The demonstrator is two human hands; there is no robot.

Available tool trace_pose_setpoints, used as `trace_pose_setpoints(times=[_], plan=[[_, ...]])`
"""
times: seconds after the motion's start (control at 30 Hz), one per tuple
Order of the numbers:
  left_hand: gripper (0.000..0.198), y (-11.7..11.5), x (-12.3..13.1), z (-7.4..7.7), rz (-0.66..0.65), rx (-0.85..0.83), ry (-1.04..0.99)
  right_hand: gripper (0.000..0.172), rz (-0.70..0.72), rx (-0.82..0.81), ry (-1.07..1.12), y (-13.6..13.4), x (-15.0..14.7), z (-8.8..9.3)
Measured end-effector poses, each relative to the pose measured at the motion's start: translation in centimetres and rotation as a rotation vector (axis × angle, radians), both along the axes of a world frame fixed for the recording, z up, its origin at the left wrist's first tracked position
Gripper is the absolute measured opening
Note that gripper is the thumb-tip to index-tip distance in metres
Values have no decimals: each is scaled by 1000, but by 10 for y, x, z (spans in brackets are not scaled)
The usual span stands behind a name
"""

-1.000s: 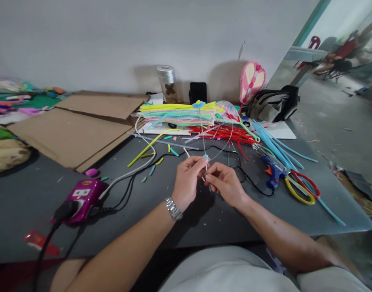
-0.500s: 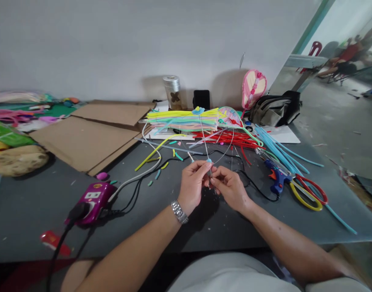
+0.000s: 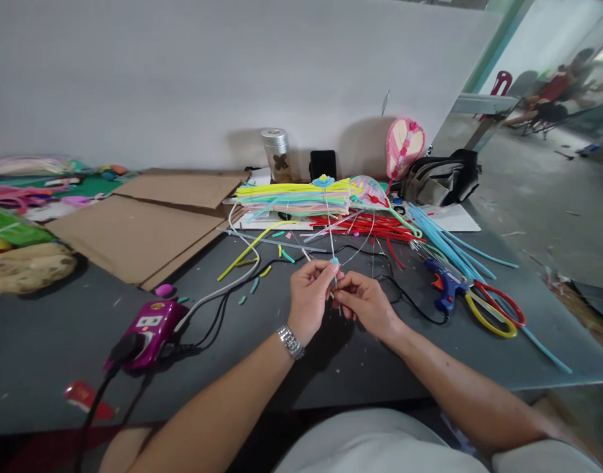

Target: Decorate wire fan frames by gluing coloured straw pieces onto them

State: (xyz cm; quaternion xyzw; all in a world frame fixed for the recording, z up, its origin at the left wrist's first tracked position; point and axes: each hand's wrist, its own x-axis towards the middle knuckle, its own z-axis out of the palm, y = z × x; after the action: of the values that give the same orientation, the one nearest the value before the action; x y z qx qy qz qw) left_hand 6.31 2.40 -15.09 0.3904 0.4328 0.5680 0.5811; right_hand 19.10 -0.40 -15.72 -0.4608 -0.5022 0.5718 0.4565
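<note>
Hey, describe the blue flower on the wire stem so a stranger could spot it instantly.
Over the dark table, find the left hand and right hand close together. A thin stem leads up from them to the flower. Unlike the long colored strips behind it, it has blue petals around a yellow center.

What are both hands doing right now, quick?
Left hand: closed, pinching the thin stem by the small blue piece.
Right hand: closed, pinching the thin stem lower down.
</note>
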Motion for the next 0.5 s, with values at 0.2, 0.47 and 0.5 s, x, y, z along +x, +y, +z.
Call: trace_pose_setpoints(times=[0.2, 0.47, 0.5], plan=[[23, -2, 1, -1, -45, -20, -53, 32, 12, -55, 73, -1, 2, -2], [20, -6, 2, 2, -45, -5, -112, 36, 53, -195, 243, -2, 2, 4], [19, -6, 2, 3, -44, 2, -120, 36, 59, -204, 260, -2, 2, 4]])
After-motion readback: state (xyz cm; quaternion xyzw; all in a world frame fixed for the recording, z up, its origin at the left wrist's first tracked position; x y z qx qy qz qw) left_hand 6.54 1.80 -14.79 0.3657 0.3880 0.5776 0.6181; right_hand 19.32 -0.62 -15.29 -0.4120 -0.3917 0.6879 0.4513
